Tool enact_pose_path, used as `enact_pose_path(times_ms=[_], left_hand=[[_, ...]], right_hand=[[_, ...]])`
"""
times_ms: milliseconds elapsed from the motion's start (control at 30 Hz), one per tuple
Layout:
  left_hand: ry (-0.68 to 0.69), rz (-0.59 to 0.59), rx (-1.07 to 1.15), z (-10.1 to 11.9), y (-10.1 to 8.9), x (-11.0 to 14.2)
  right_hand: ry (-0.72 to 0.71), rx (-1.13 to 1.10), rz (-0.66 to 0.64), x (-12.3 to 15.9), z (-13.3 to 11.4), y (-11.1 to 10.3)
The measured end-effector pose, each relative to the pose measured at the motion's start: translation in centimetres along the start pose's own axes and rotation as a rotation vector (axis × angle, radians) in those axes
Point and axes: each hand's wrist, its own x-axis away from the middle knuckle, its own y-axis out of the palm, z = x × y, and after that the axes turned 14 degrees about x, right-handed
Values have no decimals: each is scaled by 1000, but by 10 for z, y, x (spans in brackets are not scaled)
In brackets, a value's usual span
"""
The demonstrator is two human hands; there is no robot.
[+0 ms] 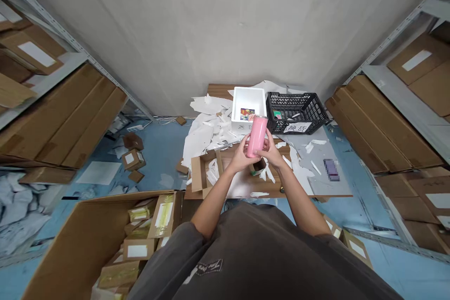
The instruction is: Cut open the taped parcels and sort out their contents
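A pink tumbler (258,136) is held up over the table, leaning slightly, between both my hands. My left hand (241,155) wraps its lower left side. Around the lower right side, my right hand (270,150) grips it with the thumb across the front. Below my hands stands a small open box (258,167), partly hidden. An opened cardboard box (206,171) with white wrapping inside sits to the left of my hands. Just behind the tumbler is a white bin (249,95) holding a colourful packet (247,114).
A black plastic crate (295,126) stands beside the white bin. Torn white paper (200,133) covers the table's left side. At lower left is a large carton (70,243) of parcels. Shelves with boxes flank both sides. A blurred purple item (331,169) lies at right.
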Motion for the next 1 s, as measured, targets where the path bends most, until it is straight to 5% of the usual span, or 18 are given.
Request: enact_pose_path(times_ms=[167, 333, 467, 567, 667, 800, 1000], left_hand=[[-15, 29, -83, 3, -11, 2], [-62, -52, 58, 3, -15, 6], [-34, -3, -41, -2, -12, 6], [-69, -14, 27, -6, -8, 4], [-79, -67, 81, -9, -1, 3], [-52, 37, -30, -10, 17, 4], [-115, 10, 97, -11, 49, 6]], right_hand=[[28, 81, 146, 3, -2, 7], [48, 30, 81, 7, 0, 14], [33, 60, 195, 10, 3, 16], [49, 53, 160, 12, 6, 9], [81, 42, 102, 13, 12, -3], [59, 136, 165, 17, 19, -18], [-5, 129, 21, 26, 22, -44]])
